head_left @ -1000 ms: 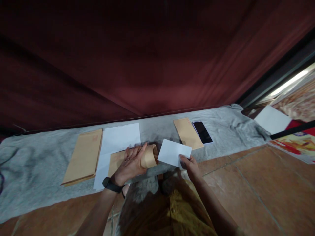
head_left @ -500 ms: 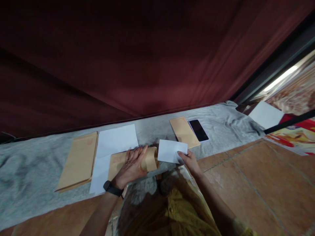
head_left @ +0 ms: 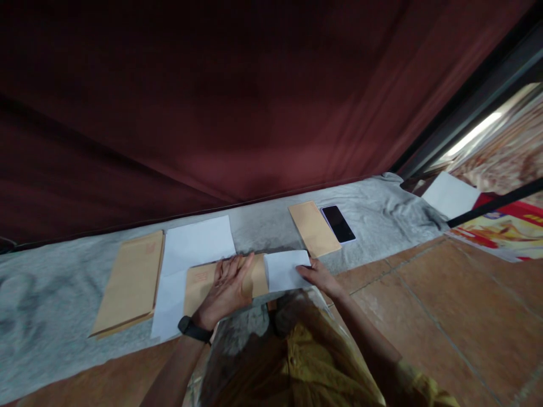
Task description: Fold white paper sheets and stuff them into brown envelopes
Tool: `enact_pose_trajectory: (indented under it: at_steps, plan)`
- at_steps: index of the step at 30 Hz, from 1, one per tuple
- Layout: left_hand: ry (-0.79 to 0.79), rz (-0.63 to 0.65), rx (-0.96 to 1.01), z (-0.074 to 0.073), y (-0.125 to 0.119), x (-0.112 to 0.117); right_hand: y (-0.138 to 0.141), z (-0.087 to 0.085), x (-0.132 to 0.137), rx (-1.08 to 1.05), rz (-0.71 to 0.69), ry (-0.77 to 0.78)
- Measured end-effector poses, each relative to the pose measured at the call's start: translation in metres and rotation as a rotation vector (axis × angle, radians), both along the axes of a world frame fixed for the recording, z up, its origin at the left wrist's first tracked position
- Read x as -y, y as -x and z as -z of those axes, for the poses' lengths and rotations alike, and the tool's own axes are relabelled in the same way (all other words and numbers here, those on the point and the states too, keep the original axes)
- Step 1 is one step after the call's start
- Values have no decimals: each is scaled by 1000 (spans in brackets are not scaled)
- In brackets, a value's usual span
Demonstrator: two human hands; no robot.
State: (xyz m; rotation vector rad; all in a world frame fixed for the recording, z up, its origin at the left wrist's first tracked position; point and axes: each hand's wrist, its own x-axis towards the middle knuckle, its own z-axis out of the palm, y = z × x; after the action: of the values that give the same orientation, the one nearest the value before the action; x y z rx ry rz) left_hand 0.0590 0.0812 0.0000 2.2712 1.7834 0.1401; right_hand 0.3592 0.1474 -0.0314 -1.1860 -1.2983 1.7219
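My left hand (head_left: 229, 288), with a dark band on its wrist, lies flat on a brown envelope (head_left: 199, 278), fingers stretched out and pressing it down. My right hand (head_left: 320, 277) pinches the right end of a folded white paper (head_left: 285, 270) between thumb and fingers. The paper's left edge meets the envelope's right-hand opening and appears to sit just inside it. Beneath and behind the envelope lie white sheets (head_left: 199, 237). A stack of brown envelopes (head_left: 129, 282) rests to the left, and another brown envelope (head_left: 314, 227) lies beyond my right hand.
A phone (head_left: 338, 223) lies beside the far envelope on a grey cloth (head_left: 377, 215). Dark red fabric (head_left: 254, 113) rises behind the cloth. Tiled floor (head_left: 424, 299) runs along the front. At the right are a dark bar, a white sheet (head_left: 452, 195) and a colourful printed sheet (head_left: 504, 229).
My right hand has moved the white paper left, from apart from the envelope to against its opening. The envelope's raised flap end now looks flatter. My left hand stays on the envelope.
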Motion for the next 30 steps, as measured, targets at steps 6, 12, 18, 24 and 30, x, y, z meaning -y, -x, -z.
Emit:
enact_pose_trajectory:
  at_steps: [6, 12, 18, 24, 30]
  plan:
    - [-17, 17, -21, 2, -1, 0, 6, 4, -2, 23, -1, 40]
    - [6, 25, -52, -3, -5, -2, 9, 11, 3, -27, -21, 109]
    - [35, 71, -28, -8, -16, -6, 12, 7, 2, -9, -50, 103]
    - [78, 46, -27, -10, -32, -11, 23, 6, 8, 6, 40, 62]
    - [96, 58, -9, -12, -34, -12, 12, 14, 11, 125, 245, -6]
